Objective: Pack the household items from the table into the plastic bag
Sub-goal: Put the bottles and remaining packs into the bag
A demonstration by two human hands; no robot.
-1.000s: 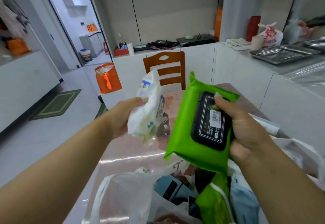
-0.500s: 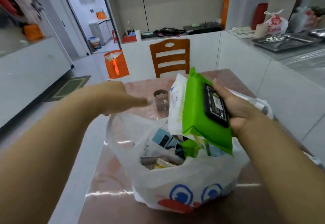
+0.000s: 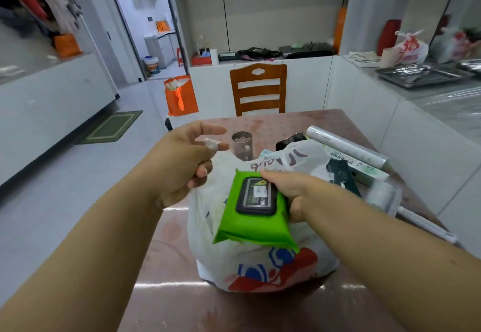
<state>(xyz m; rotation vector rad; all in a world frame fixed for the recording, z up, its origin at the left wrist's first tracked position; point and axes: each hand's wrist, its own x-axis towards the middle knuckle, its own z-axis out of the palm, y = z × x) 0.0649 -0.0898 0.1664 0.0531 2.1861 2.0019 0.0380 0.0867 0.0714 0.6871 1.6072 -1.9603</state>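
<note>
1. The green wet-wipes pack (image 3: 253, 214) lies flat across the top of the white plastic bag (image 3: 260, 266), black flip lid up, its near end overhanging the bag's front. The bag stands on the reddish table (image 3: 182, 305), bulging and close to full.
2. The right hand (image 3: 289, 191) grips the pack along its right edge, thumb on top beside the lid, fingers underneath.
3. The left hand (image 3: 182, 165) pinches the bag's left rim and handle in its curled lower fingers and lifts it; the index finger points forward, free.
4. To seat the pack well, I would judge it best to keep the left rim pulled up and outward so the mouth gapes, then tip the pack on edge and slide it down the side rather than press it flat onto what is already inside.
5. Just behind the bag lie a white pouch (image 3: 291, 159) and a dark box (image 3: 341, 175); I cannot tell whether they sit in the mouth or on the table. A silver roll (image 3: 346, 152) and a glass (image 3: 242, 146) are still out.
6. Writing: the lid carries a small white sticker, too small to read. The pouch shows large dark strokes, the bag a blue-and-red printed logo; neither is legible.
</note>
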